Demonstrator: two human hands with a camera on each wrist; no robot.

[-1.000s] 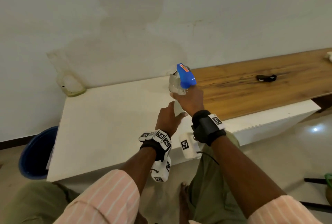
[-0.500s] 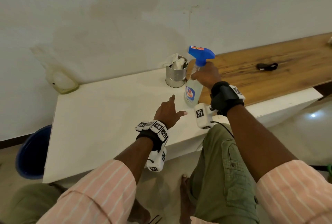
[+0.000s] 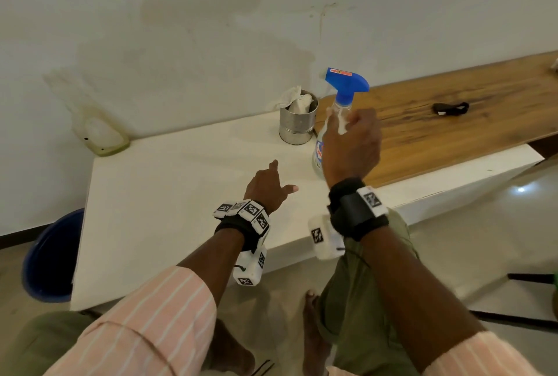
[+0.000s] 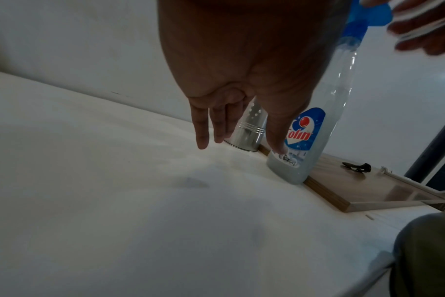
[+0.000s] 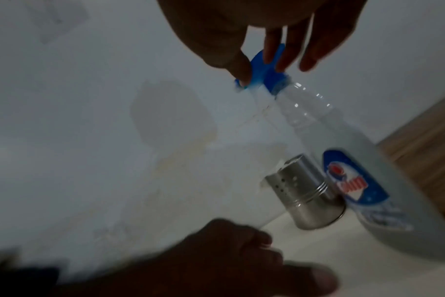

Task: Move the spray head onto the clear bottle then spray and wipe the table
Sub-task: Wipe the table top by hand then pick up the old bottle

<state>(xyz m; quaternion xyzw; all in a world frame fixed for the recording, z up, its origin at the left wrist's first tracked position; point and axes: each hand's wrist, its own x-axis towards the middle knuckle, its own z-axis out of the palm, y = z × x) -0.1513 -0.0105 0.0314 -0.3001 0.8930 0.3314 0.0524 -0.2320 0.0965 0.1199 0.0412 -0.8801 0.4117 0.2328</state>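
The right hand (image 3: 351, 146) is up by the neck of the bottle (image 4: 315, 128). In the right wrist view its fingers (image 5: 275, 54) are spread and fairly straight, their tips in front of the blue spray head (image 3: 347, 81); blur keeps me from telling whether they touch it, and they do not wrap round it. The head sits on top of the bottle, which stands upright on the white table (image 3: 169, 194), at the edge where a wooden top (image 3: 453, 134) begins. Just beyond the bottle, farther from the fingers, stands a steel cup (image 3: 297, 122) with a crumpled white cloth (image 3: 294, 99) in it.

The left hand (image 3: 268, 187) hangs over the table with fingers (image 4: 201, 128) straight and loose, holding nothing; its thumb points toward the bottle, the tips near the table.

Farther out, a pale jug (image 3: 98, 131) leans at the wall, a small black item (image 3: 451, 108) lies on the wood, and a blue bin (image 3: 51, 258) stands on the floor at the table's left end.
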